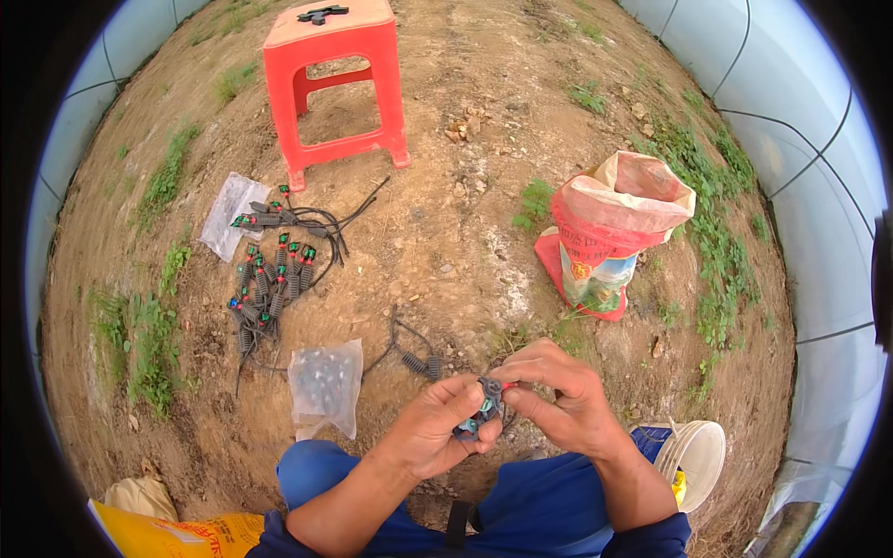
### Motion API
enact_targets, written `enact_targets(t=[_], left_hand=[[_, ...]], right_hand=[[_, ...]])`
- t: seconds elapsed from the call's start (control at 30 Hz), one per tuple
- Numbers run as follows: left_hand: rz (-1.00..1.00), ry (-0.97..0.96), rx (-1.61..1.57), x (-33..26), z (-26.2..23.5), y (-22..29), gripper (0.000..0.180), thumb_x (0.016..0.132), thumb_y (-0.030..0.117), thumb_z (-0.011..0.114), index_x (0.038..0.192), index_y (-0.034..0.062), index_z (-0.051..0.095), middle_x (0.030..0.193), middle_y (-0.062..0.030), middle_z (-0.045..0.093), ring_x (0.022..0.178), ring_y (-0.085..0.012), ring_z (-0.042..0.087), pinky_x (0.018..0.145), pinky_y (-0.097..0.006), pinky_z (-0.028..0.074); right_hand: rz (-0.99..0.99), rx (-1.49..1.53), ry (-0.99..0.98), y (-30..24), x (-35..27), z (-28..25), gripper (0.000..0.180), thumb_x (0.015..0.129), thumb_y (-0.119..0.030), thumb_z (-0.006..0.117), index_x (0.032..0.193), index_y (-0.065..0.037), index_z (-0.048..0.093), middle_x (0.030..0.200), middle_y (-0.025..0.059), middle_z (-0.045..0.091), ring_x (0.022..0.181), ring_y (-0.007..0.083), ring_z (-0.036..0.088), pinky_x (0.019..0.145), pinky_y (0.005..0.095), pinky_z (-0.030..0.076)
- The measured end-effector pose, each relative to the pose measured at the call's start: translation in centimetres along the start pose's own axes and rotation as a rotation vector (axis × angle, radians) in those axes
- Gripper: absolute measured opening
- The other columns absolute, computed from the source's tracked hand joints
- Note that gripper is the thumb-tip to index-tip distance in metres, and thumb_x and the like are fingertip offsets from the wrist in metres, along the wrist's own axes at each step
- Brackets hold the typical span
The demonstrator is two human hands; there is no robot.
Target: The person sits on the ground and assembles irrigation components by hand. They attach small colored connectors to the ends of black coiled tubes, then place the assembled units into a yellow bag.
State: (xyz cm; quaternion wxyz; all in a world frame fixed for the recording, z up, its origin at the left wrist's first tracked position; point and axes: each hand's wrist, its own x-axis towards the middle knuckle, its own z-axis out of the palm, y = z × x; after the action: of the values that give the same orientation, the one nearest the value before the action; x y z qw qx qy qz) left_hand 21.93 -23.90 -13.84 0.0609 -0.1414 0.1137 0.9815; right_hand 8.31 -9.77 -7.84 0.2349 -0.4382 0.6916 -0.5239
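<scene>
Grey fitting [490, 387] gripped by left hand [430, 423], fingers closed, over soil [437, 279], right of clear bag [326, 389]. Right hand [569, 395] fingers pinch red bit [508, 385] at fitting. Black parts [323, 14] near stool's [339, 35] far edge.

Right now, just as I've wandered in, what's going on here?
A person sits or squats over bare soil, working with both hands. The left hand holds some small dark and teal parts, while the right hand pinches a small red piece against them. Ahead to the left lie a clear bag of small parts and a pile of dark coiled pieces. Farther off stands a red stool.
</scene>
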Motion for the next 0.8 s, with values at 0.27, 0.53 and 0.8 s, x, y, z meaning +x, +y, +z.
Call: enact_targets(t=[0.27,0.53,0.8], left_hand=[[-0.010,0.174,0.177,-0.4,0.2,0.4,0.023,0.100,0.024,0.064,0.105,0.0012,0.066,0.093,-0.0108,0.071,0.069,-0.0123,0.065,0.058,-0.026,0.055],[-0.032,0.296,0.315,0.3,0.5,0.4,0.026,0.100,0.023,0.063,0.106,-0.0018,0.066,0.091,-0.0115,0.069,0.069,-0.0135,0.064,0.057,-0.027,0.054],[-0.066,0.281,0.348,0.7,0.0,0.0,0.027,0.099,0.025,0.065,0.107,-0.0014,0.067,0.090,-0.0118,0.069,0.067,-0.0141,0.063,0.054,-0.028,0.052]], right_hand=[[0.245,0.066,0.040,-1.4,0.2,-1.0,0.019,0.084,0.001,0.075,0.103,-0.001,0.072,0.102,0.0101,0.067,0.093,0.0195,0.067,0.077,0.0308,0.054],[-0.015,-0.312,-0.094,-1.1,0.6,-1.3,0.025,0.080,0.006,0.070,0.102,-0.005,0.073,0.102,0.0108,0.068,0.093,0.0267,0.068,0.079,0.0343,0.055],[-0.019,-0.335,-0.119,-1.0,0.4,-1.4,0.028,0.083,0.007,0.066,0.109,-0.003,0.071,0.101,0.0138,0.066,0.091,0.0315,0.067,0.077,0.0373,0.055]])
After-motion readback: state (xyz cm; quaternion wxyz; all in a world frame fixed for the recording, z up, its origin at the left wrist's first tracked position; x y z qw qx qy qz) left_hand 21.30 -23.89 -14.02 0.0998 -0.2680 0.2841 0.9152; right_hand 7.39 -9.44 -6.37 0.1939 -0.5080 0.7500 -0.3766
